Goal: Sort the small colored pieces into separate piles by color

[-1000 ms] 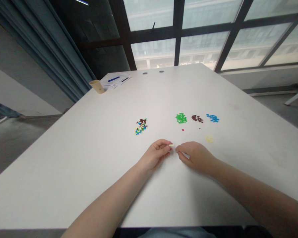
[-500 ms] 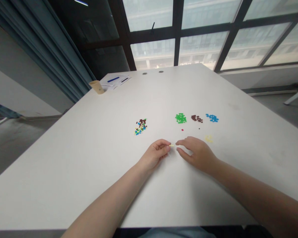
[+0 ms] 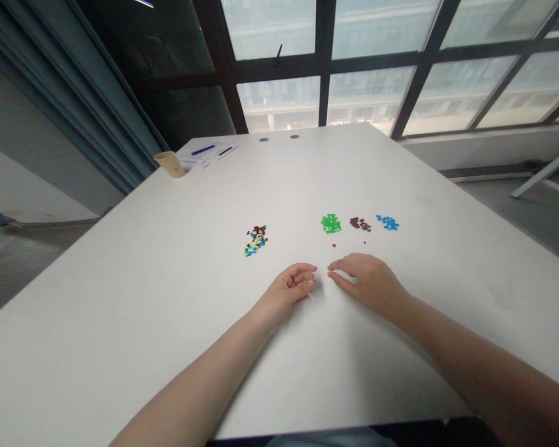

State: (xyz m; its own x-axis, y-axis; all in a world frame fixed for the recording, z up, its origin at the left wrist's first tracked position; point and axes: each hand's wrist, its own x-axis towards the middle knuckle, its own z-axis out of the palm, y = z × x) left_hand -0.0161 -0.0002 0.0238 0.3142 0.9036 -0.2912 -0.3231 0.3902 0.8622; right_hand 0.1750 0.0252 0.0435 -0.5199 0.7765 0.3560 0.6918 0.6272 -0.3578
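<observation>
My right hand (image 3: 372, 283) pinches a tiny yellow piece (image 3: 328, 272) between thumb and fingertips, low over the table. Facing it, a short gap away, my left hand (image 3: 290, 289) has its index finger lifted off the thumb, and nothing shows between them. Beyond my left hand lies a mixed pile (image 3: 256, 241) of small brown, yellow, green and blue pieces. Past my right hand are a green pile (image 3: 330, 224), a brown pile (image 3: 360, 224) and a blue pile (image 3: 388, 222). The yellow pile (image 3: 384, 257) is mostly hidden behind my right hand.
A single red piece (image 3: 334, 245) and a small dark piece (image 3: 364, 243) lie in front of the sorted piles. At the white table's (image 3: 205, 211) far left stand a paper cup (image 3: 170, 164) and papers (image 3: 200, 158) with a blue pen (image 3: 203, 149) on them.
The yellow piece has passed from my left fingertips to my right hand. My left finger and thumb have parted, while my right ones have closed. The view has shifted slightly right.
</observation>
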